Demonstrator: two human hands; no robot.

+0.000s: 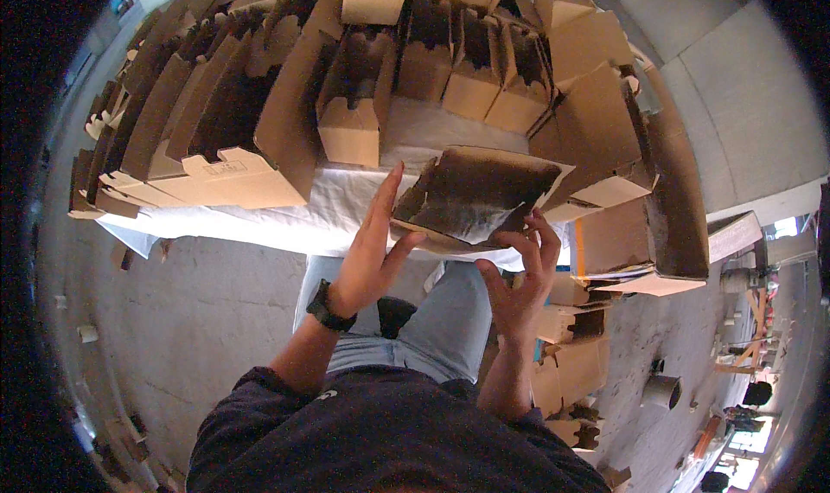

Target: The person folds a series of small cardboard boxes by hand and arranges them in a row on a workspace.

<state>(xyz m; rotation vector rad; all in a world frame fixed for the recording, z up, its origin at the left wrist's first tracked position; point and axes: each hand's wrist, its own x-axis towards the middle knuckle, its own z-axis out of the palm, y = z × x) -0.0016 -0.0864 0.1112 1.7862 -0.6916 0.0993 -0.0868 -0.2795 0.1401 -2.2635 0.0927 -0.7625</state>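
Note:
An open-topped cardboard box (497,175) with a dark inside and ragged cut edges is at the near edge of a cloth-covered table, between my two hands. My left hand (373,249) lies along its left side, fingers stretched out together and thumb apart over the near edge. At the near right corner is my right hand (526,272), its fingers bent and spread, with fingertips at the rim and the thumb pointing up. Neither hand closes around the box. Whether the right fingertips press on the cardboard is hard to tell.
Long cardboard bins (246,177) crowd the table's left, and narrower bins (353,134) stand behind. Larger boxes (605,147) line the right side. White cloth (333,203) covers the table. More cardboard boxes (571,368) are stacked low on the right, near a grey cylinder (662,391) on the floor.

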